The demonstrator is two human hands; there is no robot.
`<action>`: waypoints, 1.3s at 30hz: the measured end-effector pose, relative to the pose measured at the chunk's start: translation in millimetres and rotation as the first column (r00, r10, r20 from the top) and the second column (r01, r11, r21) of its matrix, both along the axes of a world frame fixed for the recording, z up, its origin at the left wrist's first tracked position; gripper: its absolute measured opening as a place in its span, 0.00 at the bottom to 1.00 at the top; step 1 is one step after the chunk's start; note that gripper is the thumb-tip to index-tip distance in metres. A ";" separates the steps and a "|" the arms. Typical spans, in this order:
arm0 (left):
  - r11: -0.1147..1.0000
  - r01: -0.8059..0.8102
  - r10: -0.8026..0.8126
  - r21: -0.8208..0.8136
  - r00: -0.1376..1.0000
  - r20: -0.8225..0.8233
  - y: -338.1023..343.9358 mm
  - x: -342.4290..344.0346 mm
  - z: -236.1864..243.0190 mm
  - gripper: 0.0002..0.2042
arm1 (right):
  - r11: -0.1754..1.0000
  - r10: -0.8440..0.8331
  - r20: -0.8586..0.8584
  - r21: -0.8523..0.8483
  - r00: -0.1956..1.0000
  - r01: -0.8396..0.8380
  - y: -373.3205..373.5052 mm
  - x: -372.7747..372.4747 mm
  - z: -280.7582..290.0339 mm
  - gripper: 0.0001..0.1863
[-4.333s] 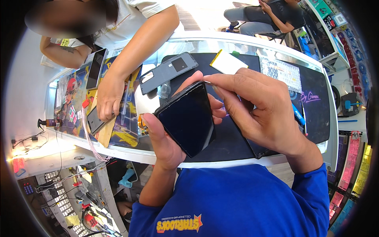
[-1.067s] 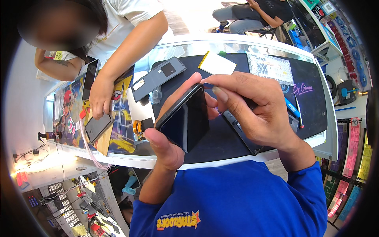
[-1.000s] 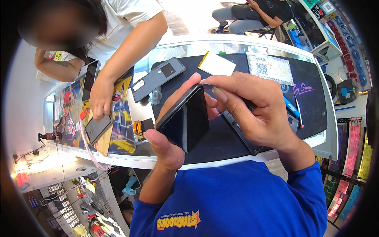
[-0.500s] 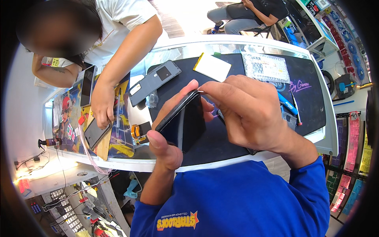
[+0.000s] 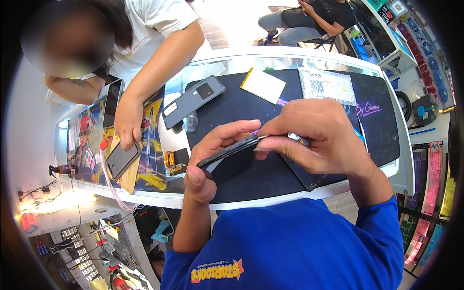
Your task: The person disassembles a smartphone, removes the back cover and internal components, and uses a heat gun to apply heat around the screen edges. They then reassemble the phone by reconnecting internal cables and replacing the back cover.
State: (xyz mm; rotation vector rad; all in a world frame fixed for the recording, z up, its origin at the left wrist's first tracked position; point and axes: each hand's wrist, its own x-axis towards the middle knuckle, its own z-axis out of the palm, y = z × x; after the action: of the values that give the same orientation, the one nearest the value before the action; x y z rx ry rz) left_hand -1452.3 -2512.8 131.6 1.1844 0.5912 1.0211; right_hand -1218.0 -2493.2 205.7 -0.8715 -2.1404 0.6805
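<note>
My left hand (image 5: 202, 189) is closed around the edges of a dark smartphone (image 5: 228, 153), holding it tilted above the black mat (image 5: 227, 191). My right hand (image 5: 321, 137) pinches a thin, small metallic piece at the phone's far right corner; the fingers hide most of it, so its kind is unclear. Below my right hand lies a flat black panel with a rim (image 5: 311, 183), partly covered. Beyond the phone are a grey phone back cover (image 5: 193, 101) with a dark camera cutout and a white flat battery (image 5: 263, 86) with a yellow edge.
Bubble wrap (image 5: 326, 87) lies at the mat's back right. An orange flex cable (image 5: 171, 162) sits left of my left hand. Across the counter, a person's hand (image 5: 129, 125) touches another phone (image 5: 122, 157) on a wooden board. Another person sits in the background.
The phone has tipped flatter, showing more of its edge and less of its screen. My right hand has moved slightly down and right, still pinching at the corner.
</note>
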 end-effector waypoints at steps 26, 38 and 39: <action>0.260 -0.283 0.891 0.923 0.438 -0.117 -58.5 20.8 -5.8 0.33 | 0.963 -0.117 0.280 0.265 0.953 0.041 -66.9 -20.6 10.1 0.08; 0.417 -0.291 0.839 0.861 0.487 -0.242 -76.5 14.7 7.8 0.26 | 0.999 0.012 0.066 0.034 0.998 -0.015 -63.1 12.7 6.8 0.09; 0.421 -0.291 0.832 0.859 0.502 -0.237 -77.7 12.4 7.3 0.26 | 1.000 -0.009 0.055 -0.005 0.998 0.009 -61.0 18.8 6.5 0.09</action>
State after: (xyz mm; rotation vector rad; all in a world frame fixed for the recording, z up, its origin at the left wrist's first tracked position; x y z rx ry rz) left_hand -1440.0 -2590.5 138.9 2.2165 1.3461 1.5738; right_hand -1199.1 -2554.2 212.2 -0.9115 -2.1836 0.6647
